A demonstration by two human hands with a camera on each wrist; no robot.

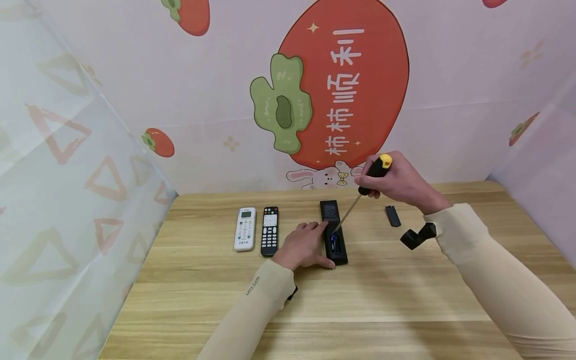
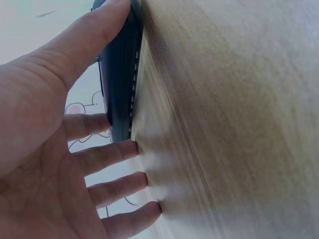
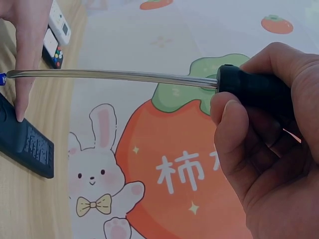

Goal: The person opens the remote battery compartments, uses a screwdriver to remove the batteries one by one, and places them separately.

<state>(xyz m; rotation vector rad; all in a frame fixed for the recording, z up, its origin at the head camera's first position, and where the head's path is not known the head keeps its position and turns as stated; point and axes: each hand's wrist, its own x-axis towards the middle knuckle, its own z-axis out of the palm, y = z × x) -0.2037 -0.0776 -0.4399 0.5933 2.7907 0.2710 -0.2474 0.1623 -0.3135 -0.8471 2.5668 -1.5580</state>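
Note:
A black remote control (image 1: 330,210) lies face down with its battery compartment uncovered. Blue batteries (image 1: 334,244) show inside the compartment. My left hand (image 1: 307,245) steadies the remote from its left side, thumb at the near end and index fingertip against the edge; the other fingers reach down to the wood, as the left wrist view shows. My right hand (image 1: 393,177) grips a screwdriver (image 1: 377,170) by its black and yellow handle. Its long metal shaft (image 3: 119,76) slants down to the compartment, with the tip at the end of a blue battery (image 3: 3,78).
A small black battery cover (image 1: 393,216) lies right of the remote. To the left are a white remote (image 1: 245,230) and another black remote (image 1: 270,232) with white buttons. The wooden table (image 1: 382,310) meets a wall (image 1: 216,100) printed with persimmons at the back.

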